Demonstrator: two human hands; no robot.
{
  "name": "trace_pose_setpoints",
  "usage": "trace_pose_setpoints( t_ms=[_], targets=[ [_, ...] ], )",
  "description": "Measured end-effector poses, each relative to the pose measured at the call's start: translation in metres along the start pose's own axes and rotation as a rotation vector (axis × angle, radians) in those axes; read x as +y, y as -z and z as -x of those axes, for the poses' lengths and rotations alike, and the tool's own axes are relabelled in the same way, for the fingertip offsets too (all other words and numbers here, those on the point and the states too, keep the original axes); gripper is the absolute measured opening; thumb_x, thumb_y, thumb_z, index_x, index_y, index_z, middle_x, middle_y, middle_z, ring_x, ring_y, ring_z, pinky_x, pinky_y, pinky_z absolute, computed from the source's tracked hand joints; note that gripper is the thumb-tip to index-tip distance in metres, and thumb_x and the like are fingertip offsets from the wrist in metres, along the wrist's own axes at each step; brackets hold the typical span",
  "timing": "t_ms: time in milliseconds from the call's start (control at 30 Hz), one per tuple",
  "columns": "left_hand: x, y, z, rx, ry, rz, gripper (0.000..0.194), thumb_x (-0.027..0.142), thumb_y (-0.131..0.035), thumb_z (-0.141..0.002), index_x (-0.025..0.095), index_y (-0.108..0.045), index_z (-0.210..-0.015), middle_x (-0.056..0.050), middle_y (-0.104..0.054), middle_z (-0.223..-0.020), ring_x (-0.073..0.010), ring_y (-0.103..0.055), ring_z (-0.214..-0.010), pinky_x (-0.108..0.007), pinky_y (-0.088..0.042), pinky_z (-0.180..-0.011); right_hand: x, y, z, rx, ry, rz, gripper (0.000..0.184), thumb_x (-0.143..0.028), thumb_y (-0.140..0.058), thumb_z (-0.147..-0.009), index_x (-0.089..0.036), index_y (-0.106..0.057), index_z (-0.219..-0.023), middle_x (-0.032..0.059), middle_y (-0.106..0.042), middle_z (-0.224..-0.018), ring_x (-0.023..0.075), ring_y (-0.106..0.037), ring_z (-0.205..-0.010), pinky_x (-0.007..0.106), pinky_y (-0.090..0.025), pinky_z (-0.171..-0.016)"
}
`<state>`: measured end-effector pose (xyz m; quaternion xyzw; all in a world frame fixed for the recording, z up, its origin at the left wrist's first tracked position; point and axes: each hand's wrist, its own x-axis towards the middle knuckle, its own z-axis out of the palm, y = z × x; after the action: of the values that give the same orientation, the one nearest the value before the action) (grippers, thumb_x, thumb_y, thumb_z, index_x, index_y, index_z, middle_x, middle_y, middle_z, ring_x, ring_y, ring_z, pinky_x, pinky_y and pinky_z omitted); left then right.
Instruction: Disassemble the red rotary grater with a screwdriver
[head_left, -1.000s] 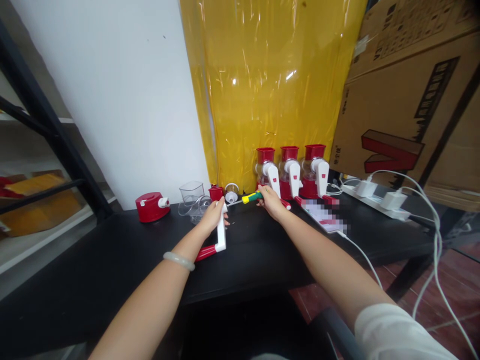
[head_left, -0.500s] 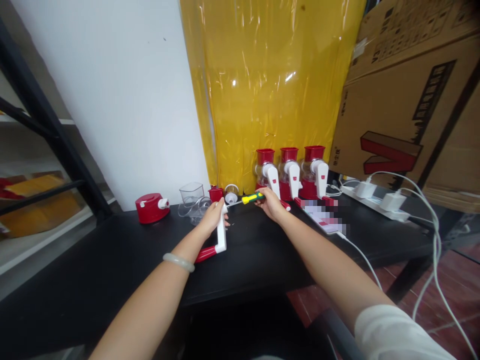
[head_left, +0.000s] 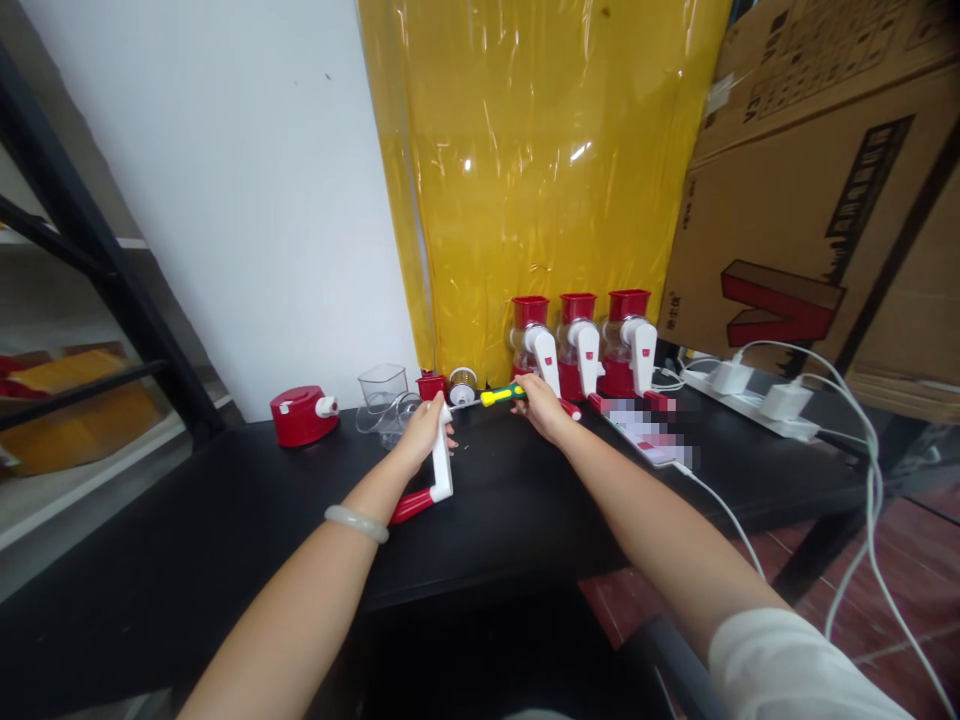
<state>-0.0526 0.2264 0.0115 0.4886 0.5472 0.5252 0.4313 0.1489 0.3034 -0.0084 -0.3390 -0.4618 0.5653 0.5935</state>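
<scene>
My left hand [head_left: 426,432] is closed round the top of a white crank handle [head_left: 442,470], whose red grip points down and to the left. In my right hand [head_left: 541,408] is a screwdriver [head_left: 501,395] with a yellow and green handle. Its shaft reaches left to the upper end of the crank; whether the tip sits in a screw is too small to tell. Just behind my left hand lie a clear plastic housing [head_left: 386,405], a red part [head_left: 431,386] and a white-rimmed drum [head_left: 462,387].
A red round base [head_left: 306,416] stands at the left. Three red and white rotary graters [head_left: 579,345] line the back right. Beside them are a phone [head_left: 641,437], a power strip [head_left: 780,425] with white cables and a large cardboard box [head_left: 810,220]. All rests on a black table [head_left: 510,530].
Both hands, with the crank handle and the screwdriver, have shifted very slightly to the left. The grips stay the same, and the other things have not moved.
</scene>
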Motion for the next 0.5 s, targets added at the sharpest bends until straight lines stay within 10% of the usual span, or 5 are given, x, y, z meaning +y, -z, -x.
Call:
trace_pose_setpoints(
  t_ms=[233, 500],
  targets=[
    [0.0008, -0.0007, 0.0, 0.018, -0.004, 0.015, 0.042, 0.06, -0.055, -0.095, 0.02, -0.047, -0.084, 0.005, -0.056, -0.056, -0.0139, -0.058, -0.039, -0.023, -0.049, -0.039, 0.0005, 0.0002, 0.0013, -0.053, 0.012, -0.108, 0.022, -0.036, -0.069, -0.068, -0.022, -0.055, -0.077, -0.008, -0.053, -0.057, 0.0065, -0.046, -0.046, 0.024, -0.048, -0.055],
    [-0.0002, -0.0005, -0.0014, 0.042, -0.008, 0.021, 0.041, 0.059, -0.055, -0.095, 0.021, -0.046, -0.084, 0.005, -0.056, -0.055, -0.0135, -0.058, -0.038, -0.022, -0.048, -0.038, 0.0024, 0.0049, -0.0003, -0.05, 0.117, 0.222, 0.043, -0.064, -0.059, -0.082, -0.023, -0.05, -0.075, -0.006, -0.049, -0.041, 0.0103, -0.043, -0.036, 0.026, -0.042, -0.045]
  ],
)
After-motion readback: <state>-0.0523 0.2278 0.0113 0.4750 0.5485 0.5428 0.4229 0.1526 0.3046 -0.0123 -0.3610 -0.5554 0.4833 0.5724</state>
